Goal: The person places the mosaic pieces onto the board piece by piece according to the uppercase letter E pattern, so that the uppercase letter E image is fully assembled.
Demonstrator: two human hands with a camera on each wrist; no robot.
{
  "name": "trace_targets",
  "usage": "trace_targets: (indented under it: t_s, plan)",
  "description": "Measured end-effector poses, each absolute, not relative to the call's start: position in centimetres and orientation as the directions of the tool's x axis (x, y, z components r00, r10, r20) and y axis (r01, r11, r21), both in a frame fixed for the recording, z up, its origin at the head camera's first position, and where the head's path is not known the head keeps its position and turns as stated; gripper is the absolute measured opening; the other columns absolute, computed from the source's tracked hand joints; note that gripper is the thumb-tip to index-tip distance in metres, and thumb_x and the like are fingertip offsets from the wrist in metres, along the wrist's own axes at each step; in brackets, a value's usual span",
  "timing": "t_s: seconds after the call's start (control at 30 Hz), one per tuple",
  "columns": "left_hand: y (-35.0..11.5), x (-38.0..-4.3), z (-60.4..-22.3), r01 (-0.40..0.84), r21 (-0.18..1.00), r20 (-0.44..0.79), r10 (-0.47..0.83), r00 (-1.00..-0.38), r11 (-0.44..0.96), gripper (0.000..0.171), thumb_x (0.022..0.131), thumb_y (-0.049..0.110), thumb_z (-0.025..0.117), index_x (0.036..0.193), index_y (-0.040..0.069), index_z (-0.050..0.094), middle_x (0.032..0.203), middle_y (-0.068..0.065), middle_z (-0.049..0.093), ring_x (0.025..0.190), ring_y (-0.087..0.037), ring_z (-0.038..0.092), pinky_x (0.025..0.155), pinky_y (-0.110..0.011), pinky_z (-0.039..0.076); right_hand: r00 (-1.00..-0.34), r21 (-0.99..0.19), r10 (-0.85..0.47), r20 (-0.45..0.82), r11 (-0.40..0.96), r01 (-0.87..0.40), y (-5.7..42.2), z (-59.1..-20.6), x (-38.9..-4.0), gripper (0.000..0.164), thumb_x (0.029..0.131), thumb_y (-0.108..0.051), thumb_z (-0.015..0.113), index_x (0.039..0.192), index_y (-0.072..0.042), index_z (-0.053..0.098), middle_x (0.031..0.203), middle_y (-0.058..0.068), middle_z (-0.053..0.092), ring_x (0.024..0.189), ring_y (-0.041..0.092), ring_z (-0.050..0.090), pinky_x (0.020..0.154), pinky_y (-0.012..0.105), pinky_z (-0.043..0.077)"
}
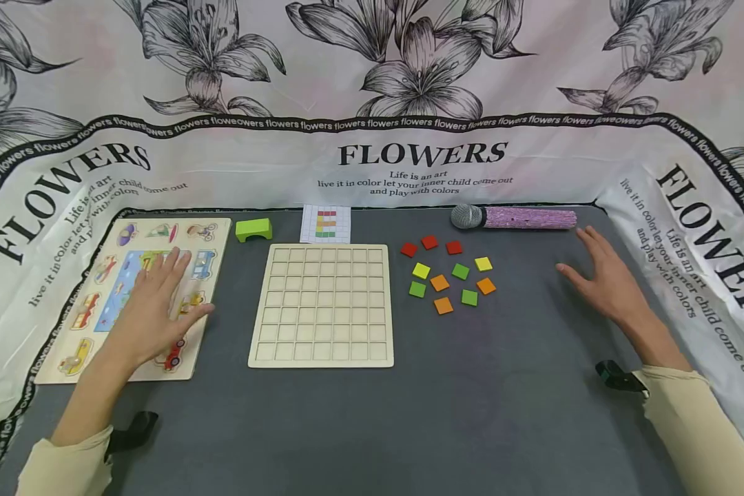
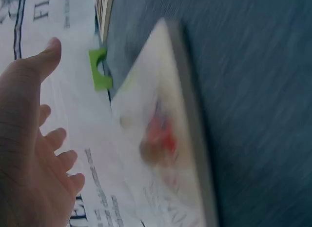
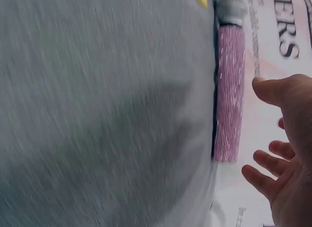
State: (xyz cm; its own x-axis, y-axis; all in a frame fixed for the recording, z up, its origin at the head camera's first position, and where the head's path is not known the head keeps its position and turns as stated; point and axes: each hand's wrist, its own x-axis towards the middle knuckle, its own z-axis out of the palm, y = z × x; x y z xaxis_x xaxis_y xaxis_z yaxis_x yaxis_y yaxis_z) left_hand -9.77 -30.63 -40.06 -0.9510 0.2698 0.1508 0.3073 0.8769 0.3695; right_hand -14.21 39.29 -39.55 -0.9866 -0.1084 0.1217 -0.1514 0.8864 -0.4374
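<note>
My left hand [image 1: 151, 303] is held over the wooden picture puzzle board [image 1: 142, 372], fingers extended and thumb spread, with nothing in its grasp. Part of the puzzle's blue centre is hidden beneath it. In the left wrist view, the puzzle's corner [image 2: 163, 66] is blurred beside the hand. My right hand [image 1: 607, 282] hovers at the right side, fingers loosely extended, just below the handle end of a pink glittery microphone [image 1: 530, 218]. A square wooden grid board [image 1: 321, 358] lies between the hands. Right of it are scattered small square tiles in red [image 1: 430, 242], yellow [image 1: 421, 271], orange [image 1: 443, 305] and green [image 1: 469, 297].
Behind the grid board lies a small paper card [image 1: 310, 224] printed with a coloured grid pattern. A green arch block [image 1: 253, 229] stands between the puzzle and the card. White cloth with flower prints [image 1: 421, 165] borders the grey table surface [image 1: 372, 434].
</note>
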Motion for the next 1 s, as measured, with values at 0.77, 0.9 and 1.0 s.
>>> trace_targets:
  t_s: [0.77,0.9,1.0]
  plan:
    - [-23.3,-6.9,-43.1,0.505,0.351,0.039,0.526,-0.849,0.789,0.089,0.084,0.051,0.073,0.151,0.005,0.036,0.157,-0.019,0.028,0.142,-0.042,0.029,0.114,-0.057,0.024,-0.93,-0.552,-0.363,0.067,0.763,-0.337,22.0,-39.3,-17.0,0.039,0.094,-0.011,0.067,0.131,0.001,0.059,0.126,0.021,0.061,0.109,0.037,0.062,0.089,0.051,0.052]
    - [-22.9,-6.9,-43.0,0.464,0.357,-0.034,0.508,-0.861,0.81,0.097,0.085,0.055,0.07,0.154,0.002,0.027,0.161,-0.017,0.022,0.146,-0.04,0.021,0.116,-0.057,0.018,-0.909,-0.539,-0.414,0.039,0.757,-0.368,19.8,-40.0,-18.5,0.037,0.094,-0.01,0.066,0.129,0.002,0.06,0.124,0.021,0.063,0.107,0.034,0.064,0.089,0.047,0.053]
    - [-22.4,-6.8,-43.0,0.439,0.362,-0.081,0.497,-0.864,0.822,0.099,0.086,0.057,0.066,0.155,0.001,0.023,0.162,-0.016,0.017,0.147,-0.04,0.017,0.117,-0.059,0.014,-0.917,-0.55,-0.399,0.027,0.76,-0.346,18.7,-40.3,-19.6,0.035,0.093,-0.008,0.067,0.126,0.002,0.062,0.119,0.02,0.065,0.105,0.033,0.063,0.089,0.046,0.053]
